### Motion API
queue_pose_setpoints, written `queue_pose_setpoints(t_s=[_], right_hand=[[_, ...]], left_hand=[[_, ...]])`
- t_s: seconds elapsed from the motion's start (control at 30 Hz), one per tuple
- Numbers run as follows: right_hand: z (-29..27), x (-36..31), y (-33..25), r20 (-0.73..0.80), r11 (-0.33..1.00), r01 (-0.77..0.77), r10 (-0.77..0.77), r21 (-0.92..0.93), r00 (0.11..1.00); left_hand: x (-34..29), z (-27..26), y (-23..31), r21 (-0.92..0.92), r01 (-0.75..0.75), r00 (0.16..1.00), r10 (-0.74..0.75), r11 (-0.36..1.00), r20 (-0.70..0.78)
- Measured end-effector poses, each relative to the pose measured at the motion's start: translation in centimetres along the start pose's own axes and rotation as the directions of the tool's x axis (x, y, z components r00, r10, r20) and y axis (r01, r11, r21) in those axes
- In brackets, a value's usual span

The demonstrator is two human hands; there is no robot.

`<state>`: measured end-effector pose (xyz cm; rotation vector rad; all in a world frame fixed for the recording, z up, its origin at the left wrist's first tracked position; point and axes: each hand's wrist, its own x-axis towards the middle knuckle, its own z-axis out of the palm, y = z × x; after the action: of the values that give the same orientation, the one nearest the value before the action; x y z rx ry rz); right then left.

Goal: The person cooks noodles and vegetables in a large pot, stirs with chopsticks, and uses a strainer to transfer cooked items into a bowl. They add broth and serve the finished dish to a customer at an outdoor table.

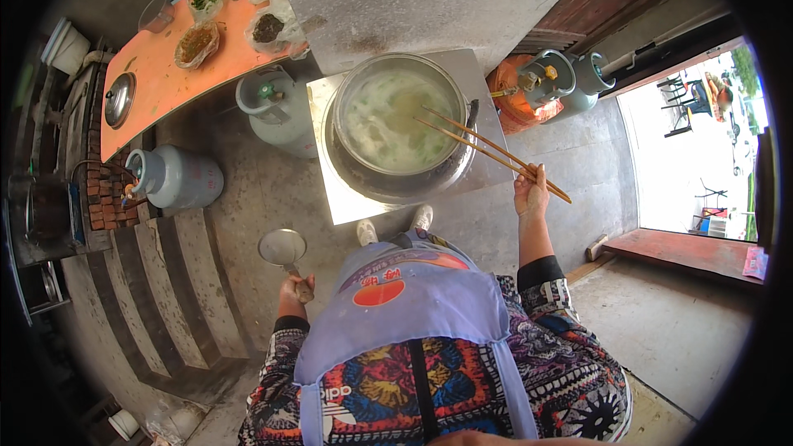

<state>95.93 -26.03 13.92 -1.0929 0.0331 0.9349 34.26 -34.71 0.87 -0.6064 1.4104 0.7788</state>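
A large metal pot full of cloudy, pale green steaming liquid stands on a stove with a shiny metal top. My right hand is closed round a pair of long wooden chopsticks, right of the pot. Their tips dip into the liquid near its middle; what lies under the surface is hard to make out. Lower left, away from the stove, my left hand grips the handle of a round mesh strainer. The strainer looks to have nothing in it.
Grey gas cylinders stand left of the stove, others to its right. An orange table at far left bears bags of food and a pot lid. Concrete steps lie left of me; a doorway opens at right.
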Motion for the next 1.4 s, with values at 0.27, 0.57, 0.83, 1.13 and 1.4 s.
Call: queue_pose_setpoints(t_s=[0.27, 0.57, 0.83, 1.13, 1.4], right_hand=[[-0.4, 0.3, 0.0, 0.011, 1.0, 0.0, 0.0, 0.01, 1.0], [-0.7, 0.4, 0.1, 0.028, 1.0, 0.002, -0.002, 0.017, 1.0], [-0.7, 0.2, 0.2, -0.016, 1.0, -0.014, 0.014, 0.025, 1.0], [-1.1, 0.3, 0.4, -0.003, 1.0, -0.015, 0.015, 0.024, 1.0], [-0.8, -0.2, 0.2, -0.008, 1.0, -0.006, 0.006, 0.017, 1.0]], left_hand=[[0.6, -0.4, 0.5, 0.019, 0.035, 0.998, -0.036, 0.999, 0.047], [0.7, -0.4, 0.6, 0.033, 0.003, 0.998, -0.005, 0.999, 0.055], [1.7, -1.1, 1.1, 0.039, 0.104, 0.985, -0.108, 0.994, 0.135], [1.7, -1.1, 1.0, 0.03, 0.136, 0.983, -0.138, 0.99, 0.117], [1.2, -1.0, 0.8, 0.006, 0.144, 0.984, -0.144, 0.99, 0.106]])
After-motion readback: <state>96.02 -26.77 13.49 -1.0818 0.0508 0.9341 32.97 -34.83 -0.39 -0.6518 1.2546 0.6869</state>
